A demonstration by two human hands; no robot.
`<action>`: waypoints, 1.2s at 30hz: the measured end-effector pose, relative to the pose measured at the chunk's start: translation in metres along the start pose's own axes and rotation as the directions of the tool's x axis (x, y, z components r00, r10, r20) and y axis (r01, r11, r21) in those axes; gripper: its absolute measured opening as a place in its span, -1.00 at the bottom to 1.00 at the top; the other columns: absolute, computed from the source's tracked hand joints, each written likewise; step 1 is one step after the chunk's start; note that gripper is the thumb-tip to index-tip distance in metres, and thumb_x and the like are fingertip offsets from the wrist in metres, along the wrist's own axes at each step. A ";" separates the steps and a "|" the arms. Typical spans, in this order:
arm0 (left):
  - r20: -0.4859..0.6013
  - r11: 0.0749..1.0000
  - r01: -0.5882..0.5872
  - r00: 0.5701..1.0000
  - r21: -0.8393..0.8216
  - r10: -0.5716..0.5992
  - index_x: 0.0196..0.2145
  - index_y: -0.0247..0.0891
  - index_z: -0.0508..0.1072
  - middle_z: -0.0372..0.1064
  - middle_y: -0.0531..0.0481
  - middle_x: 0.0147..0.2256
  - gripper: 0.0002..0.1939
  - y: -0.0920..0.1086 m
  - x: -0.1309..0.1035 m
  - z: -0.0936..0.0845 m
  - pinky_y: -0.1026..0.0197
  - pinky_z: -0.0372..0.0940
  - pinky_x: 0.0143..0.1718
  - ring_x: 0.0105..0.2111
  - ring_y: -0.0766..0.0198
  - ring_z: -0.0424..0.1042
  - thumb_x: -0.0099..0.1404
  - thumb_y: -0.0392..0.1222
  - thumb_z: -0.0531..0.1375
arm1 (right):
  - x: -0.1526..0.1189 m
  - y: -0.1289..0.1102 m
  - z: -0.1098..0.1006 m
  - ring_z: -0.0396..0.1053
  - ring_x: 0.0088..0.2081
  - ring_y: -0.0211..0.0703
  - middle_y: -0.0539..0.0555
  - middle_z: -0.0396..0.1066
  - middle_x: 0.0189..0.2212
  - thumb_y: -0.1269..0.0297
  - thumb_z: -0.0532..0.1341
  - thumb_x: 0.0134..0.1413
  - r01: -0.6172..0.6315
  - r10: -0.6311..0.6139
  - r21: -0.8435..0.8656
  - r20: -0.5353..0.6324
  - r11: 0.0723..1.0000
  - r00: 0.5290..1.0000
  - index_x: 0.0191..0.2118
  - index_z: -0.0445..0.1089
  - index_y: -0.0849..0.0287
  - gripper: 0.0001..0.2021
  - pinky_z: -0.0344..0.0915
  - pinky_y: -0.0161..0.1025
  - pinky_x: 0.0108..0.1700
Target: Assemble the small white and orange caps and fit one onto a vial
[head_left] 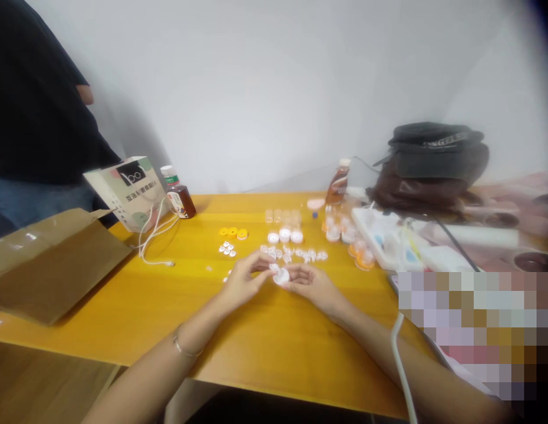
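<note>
Over the middle of the yellow table (pixel 274 353), my left hand (pixel 248 277) pinches a small white piece (pixel 273 267) between thumb and fingers. Touching or almost touching it is a round white cap (pixel 281 277), which my right hand (pixel 313 285) grips from the right side. Just beyond my hands lie several small white parts (pixel 312 255) in a loose row. Behind those stand white caps (pixel 285 235) and several clear cups (pixel 285 218). Orange rings (pixel 233 233) and small white discs (pixel 227 248) lie to the left.
An open cardboard box (pixel 57 265), a paper bag (pixel 135 194), a white cable (pixel 157 259) and a bottle (pixel 181 197) occupy the left. Rightward are another bottle (pixel 338 184), orange-and-clear containers (pixel 361 257), a white tray (pixel 380 235) and a dark backpack (pixel 428 168). A person (pixel 39 106) stands at far left.
</note>
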State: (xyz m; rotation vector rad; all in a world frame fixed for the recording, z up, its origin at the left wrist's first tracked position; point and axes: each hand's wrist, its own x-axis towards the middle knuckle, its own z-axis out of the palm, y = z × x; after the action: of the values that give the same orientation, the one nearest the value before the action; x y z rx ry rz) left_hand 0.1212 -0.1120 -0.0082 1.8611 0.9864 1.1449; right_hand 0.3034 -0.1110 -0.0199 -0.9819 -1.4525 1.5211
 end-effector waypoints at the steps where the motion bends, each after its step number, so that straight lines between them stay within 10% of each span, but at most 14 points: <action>1: 0.016 1.000 -0.011 1.000 0.011 0.010 -0.28 -0.31 0.33 0.37 -0.08 -0.28 -0.85 -0.001 -0.001 0.002 0.19 0.29 -0.17 -0.27 0.28 0.40 0.16 -0.24 0.14 | 0.000 -0.001 0.000 0.41 -0.29 -0.20 0.02 0.46 -0.34 0.27 0.32 -0.26 -0.003 0.003 0.006 0.003 1.000 1.000 -0.27 0.37 0.16 -0.69 0.27 -0.12 -0.07; 11: 0.051 0.945 -0.192 0.981 0.267 0.185 -0.40 -0.29 0.30 0.36 -0.05 -0.33 -0.95 -0.001 -0.003 0.001 0.19 0.24 -0.20 -0.29 0.28 0.35 0.17 -0.26 0.12 | -0.001 0.002 0.003 0.40 -0.29 -0.20 0.05 0.46 -0.33 0.26 0.35 -0.32 -0.011 0.012 0.024 -0.034 1.000 0.999 -0.30 0.36 0.17 -0.66 0.26 -0.15 -0.08; 36: 0.102 0.858 -0.405 0.914 0.317 0.394 -0.39 -0.29 0.33 0.37 -0.08 -0.34 -0.98 -0.007 -0.005 0.004 0.21 0.27 -0.24 -0.30 0.30 0.35 0.18 -0.33 0.10 | -0.004 0.000 0.012 0.41 -0.26 -0.17 0.07 0.47 -0.31 0.24 0.37 -0.37 -0.011 0.017 0.149 -0.039 0.989 0.999 -0.32 0.40 0.17 -0.65 0.23 -0.13 -0.04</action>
State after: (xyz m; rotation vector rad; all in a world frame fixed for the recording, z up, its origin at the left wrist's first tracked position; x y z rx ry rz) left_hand 0.1216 -0.1138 -0.0170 2.4364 0.8307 1.2326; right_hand 0.2944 -0.1195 -0.0197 -0.9290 -1.2865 1.5868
